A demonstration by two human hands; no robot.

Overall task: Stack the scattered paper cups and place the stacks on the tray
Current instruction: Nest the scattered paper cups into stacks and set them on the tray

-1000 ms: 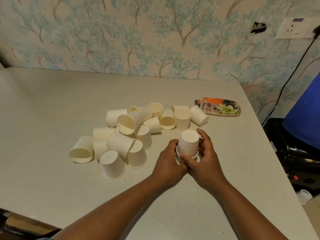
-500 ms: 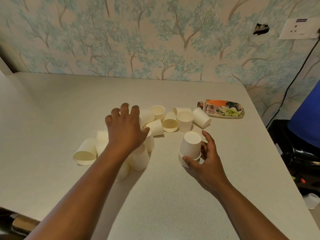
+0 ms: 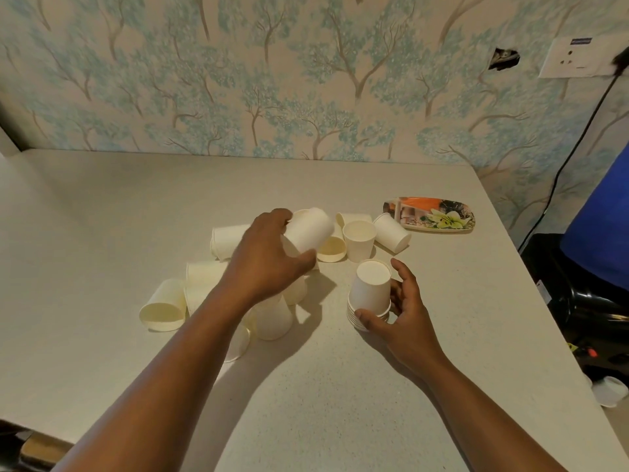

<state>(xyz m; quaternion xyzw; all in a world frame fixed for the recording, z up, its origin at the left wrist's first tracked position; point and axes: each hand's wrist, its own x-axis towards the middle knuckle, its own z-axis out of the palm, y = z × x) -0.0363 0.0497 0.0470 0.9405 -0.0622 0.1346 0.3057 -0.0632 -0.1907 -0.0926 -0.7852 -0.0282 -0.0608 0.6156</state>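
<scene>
While left hand (image 3: 269, 257) clamps one tilted paper cup (image 3: 311, 229) above scattered cups at frame centre, right hand (image 3: 405, 311) grips inverted stack (image 3: 369, 294) on desk (image 3: 102, 216); tray (image 3: 432, 218) lies upper right.

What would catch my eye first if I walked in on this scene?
Probably the jumble of white paper cups scattered across the middle of the grey table, most lying on their sides. Next, the left hand lifting one cup out of the pile, while the right hand steadies an upside-down stack of cups beside it. Beyond them, a flowered tray sits bare near the table's far right corner, against tree-patterned wallpaper.
</scene>
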